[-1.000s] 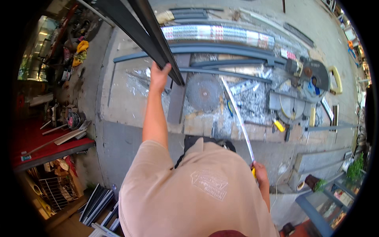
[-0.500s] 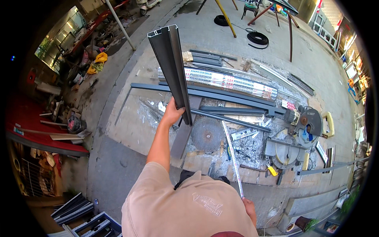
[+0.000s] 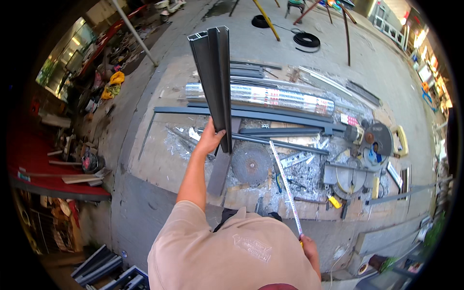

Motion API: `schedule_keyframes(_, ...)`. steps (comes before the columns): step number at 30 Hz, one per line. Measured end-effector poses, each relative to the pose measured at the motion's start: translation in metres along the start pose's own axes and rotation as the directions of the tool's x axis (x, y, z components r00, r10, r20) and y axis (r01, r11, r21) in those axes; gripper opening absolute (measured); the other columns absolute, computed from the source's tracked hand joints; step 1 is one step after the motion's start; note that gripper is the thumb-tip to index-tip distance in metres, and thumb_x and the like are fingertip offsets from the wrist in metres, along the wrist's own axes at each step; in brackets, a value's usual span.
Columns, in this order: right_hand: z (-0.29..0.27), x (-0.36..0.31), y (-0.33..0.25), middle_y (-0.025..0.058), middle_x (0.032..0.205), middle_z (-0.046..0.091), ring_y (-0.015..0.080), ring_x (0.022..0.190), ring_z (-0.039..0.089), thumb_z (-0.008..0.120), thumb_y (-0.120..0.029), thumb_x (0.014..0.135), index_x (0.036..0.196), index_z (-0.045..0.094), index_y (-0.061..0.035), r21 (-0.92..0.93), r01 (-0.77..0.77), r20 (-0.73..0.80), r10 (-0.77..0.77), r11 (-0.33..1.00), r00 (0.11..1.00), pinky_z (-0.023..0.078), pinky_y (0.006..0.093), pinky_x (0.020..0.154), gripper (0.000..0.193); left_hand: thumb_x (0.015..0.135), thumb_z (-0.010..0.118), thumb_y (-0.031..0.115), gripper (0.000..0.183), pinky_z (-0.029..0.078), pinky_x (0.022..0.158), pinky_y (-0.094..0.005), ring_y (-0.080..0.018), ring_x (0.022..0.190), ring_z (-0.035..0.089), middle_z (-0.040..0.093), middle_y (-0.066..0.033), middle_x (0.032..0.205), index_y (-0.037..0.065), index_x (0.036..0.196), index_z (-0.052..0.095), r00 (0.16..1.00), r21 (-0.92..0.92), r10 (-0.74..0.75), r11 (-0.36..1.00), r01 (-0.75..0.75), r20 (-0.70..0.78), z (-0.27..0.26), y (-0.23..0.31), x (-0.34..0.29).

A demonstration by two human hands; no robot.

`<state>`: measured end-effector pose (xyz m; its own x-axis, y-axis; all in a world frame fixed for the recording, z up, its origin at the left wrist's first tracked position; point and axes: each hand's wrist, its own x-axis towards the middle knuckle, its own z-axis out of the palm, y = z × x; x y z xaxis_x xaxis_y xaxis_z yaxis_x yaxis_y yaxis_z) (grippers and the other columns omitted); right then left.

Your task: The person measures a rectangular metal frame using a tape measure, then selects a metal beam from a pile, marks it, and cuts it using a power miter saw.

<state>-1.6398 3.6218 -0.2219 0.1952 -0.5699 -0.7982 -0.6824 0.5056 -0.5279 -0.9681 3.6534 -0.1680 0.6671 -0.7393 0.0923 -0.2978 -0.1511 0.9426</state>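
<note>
My left hand (image 3: 211,137) is closed around the lower part of a long dark grey metal profile (image 3: 217,82), which stands nearly upright in front of me. Its hollow, channelled end faces up. At the lower right, my right hand (image 3: 311,247) grips a tape measure, whose case is mostly hidden by the fingers. From that hand the pale tape blade (image 3: 287,188) runs out, slanting forward and left over the littered boards. Beneath the profile lies a flat brown strip (image 3: 220,174), with a large round saw blade (image 3: 252,165) just right of it.
Long blue-grey profiles (image 3: 188,110) and a wrapped bundle (image 3: 275,95) lie across the work area. A chop saw (image 3: 357,166) stands at the right amid metal shavings, near a yellow-handled tool (image 3: 334,201). Farther off are a black hose coil (image 3: 306,40) and stand legs (image 3: 267,21).
The profile's upper end has swung slightly right, so it leans less. My right hand shows more fully, with the tape still out. The whole view has shifted a little.
</note>
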Motion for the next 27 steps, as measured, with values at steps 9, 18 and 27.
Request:
schedule_keyframes(9, 0.011, -0.016, 0.059, 0.0031, 0.087, 0.071, 0.0130, 0.078, 0.063, 0.062, -0.036, 0.110, 0.096, 0.077, -0.0020, 0.232, -0.050, -0.033, 0.060, 0.971, 0.998, 0.051, 0.0316, 0.074, 0.040, 0.101, 0.068, 0.009, 0.064, 0.047, 0.109, -0.0473, -0.0529, 0.133, 0.058, 0.061, -0.0366, 0.136, -0.006, 0.152, 0.032, 0.935, 0.402, 0.035, 0.896, -0.186, 0.353, 0.075, 0.054, 0.058)
schedule_keyframes(18, 0.070, -0.080, 0.117, 0.0002, 0.083, 0.070, 0.0121, 0.074, 0.063, 0.061, -0.035, 0.111, 0.093, 0.076, -0.0043, 0.500, -0.130, -0.114, 0.214, 0.856, 0.970, 0.051, 0.0301, 0.070, 0.038, 0.093, 0.070, 0.003, 0.057, 0.051, 0.102, -0.0542, -0.0541, 0.121, 0.062, 0.064, -0.0396, 0.125, -0.006, 0.140, 0.039, 0.622, 0.525, -0.044, 0.585, -0.618, 0.782, 0.178, 0.004, 0.125)
schedule_keyframes(27, 0.118, -0.118, 0.138, 0.0005, 0.083, 0.070, 0.0124, 0.074, 0.063, 0.067, -0.035, 0.108, 0.095, 0.078, -0.0037, 0.618, -0.218, -0.058, 0.320, 0.756, 0.946, 0.051, 0.0298, 0.070, 0.036, 0.095, 0.060, -0.001, 0.054, 0.054, 0.097, -0.0581, -0.0460, 0.117, 0.067, 0.067, -0.0274, 0.126, 0.008, 0.146, 0.049, 0.720, 0.694, -0.115, 0.408, -0.594, 0.684, 0.219, -0.045, 0.142)
